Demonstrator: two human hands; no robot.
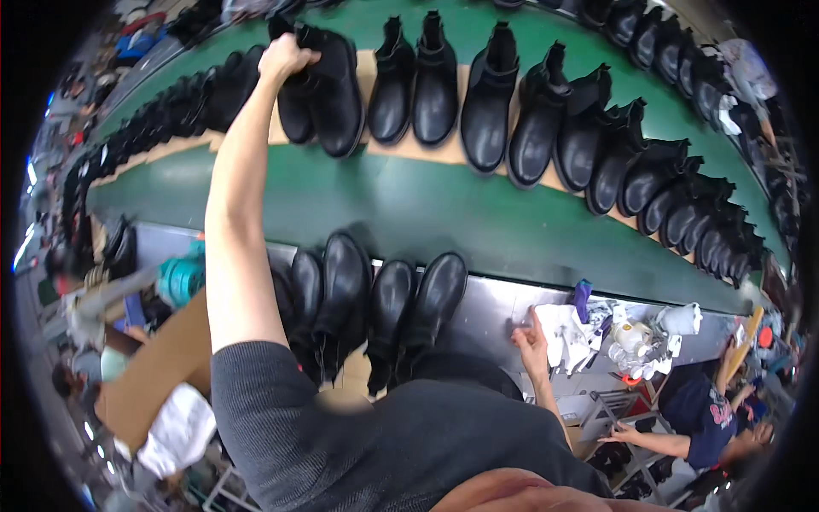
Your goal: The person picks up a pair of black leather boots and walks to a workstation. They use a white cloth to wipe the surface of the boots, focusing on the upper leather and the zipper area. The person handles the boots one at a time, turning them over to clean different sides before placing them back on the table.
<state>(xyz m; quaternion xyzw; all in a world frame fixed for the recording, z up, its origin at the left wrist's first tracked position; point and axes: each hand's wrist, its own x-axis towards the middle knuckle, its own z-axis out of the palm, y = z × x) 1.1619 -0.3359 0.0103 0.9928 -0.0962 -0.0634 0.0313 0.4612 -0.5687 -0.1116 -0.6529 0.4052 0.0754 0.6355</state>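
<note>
My left arm reaches far across the green conveyor belt (401, 192). The fingers of my left hand (286, 58) are closed on the upper part of a black ankle boot (336, 102), which is tilted with its toe toward me. Another black boot (295, 115) stands close beside it, partly hidden. Low at the right, my right hand (531, 343) is held over the metal ledge with nothing in it, its index finger stretched out. A crumpled white cloth (565, 334) lies just right of that hand.
Black boots (486, 119) stand in a long curved row on brown cardboard. Several more boots (345, 273) lie on the metal ledge (490, 307) in front of me. At the right are a white spray-gun-like tool (631, 337) and a co-worker in dark blue (695, 410). Brown cardboard (162, 367) lies at left.
</note>
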